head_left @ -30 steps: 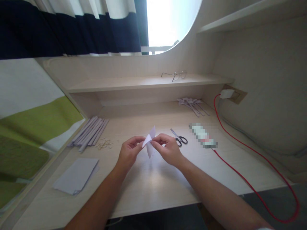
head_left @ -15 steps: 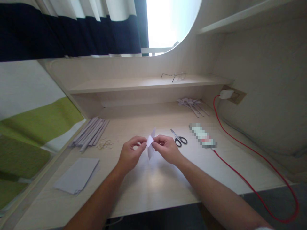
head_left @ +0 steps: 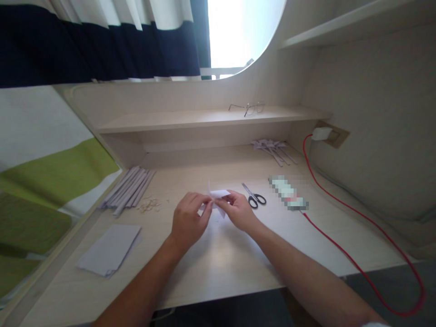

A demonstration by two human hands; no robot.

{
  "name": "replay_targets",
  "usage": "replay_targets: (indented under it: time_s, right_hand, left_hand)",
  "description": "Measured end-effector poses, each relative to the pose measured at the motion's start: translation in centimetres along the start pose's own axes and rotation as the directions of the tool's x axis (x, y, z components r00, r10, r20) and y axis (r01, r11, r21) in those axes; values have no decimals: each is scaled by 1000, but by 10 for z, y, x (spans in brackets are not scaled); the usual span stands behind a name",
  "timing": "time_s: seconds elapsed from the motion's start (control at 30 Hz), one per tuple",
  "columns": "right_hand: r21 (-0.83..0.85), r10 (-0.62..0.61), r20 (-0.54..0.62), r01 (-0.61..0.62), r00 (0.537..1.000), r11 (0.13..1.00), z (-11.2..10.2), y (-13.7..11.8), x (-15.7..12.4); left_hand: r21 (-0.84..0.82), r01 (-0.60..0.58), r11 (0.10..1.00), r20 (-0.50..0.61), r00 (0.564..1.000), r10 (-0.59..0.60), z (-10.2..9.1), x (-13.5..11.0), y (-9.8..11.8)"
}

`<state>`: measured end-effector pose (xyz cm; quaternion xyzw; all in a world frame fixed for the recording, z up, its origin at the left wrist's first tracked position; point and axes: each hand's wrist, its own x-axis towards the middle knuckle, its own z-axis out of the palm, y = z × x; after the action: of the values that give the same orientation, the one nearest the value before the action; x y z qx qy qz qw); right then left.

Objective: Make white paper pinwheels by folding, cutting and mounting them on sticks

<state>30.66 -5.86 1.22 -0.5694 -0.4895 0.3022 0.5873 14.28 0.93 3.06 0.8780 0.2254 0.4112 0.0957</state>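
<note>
Both my hands meet over the middle of the pale wooden desk (head_left: 218, 263). Between them is a small folded white paper piece (head_left: 218, 195). My left hand (head_left: 189, 221) pinches its left side with closed fingers. My right hand (head_left: 236, 210) pinches its right side, fingers also closed. The paper lies nearly flat, with a small point sticking up.
Black-handled scissors (head_left: 254, 196) lie just right of my hands. A red cable (head_left: 344, 206) runs from a wall plug across the desk's right side. Rolled paper strips (head_left: 127, 190) and a stack of sheets (head_left: 109, 249) lie on the left. More folded pieces (head_left: 272, 148) sit at the back; glasses (head_left: 248, 107) rest on the shelf.
The paper piece stood upright between my fingers and is now turned nearly flat and lower. My left hand has closed further over it.
</note>
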Motion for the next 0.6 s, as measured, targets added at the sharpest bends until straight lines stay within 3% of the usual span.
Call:
replay_targets:
  time_s: [0.6]
  right_hand:
    - [7, 59, -37, -59, 998, 998, -2, -1, 3]
  left_hand:
    - [-23, -31, 999, 53, 998, 32, -1, 0, 0]
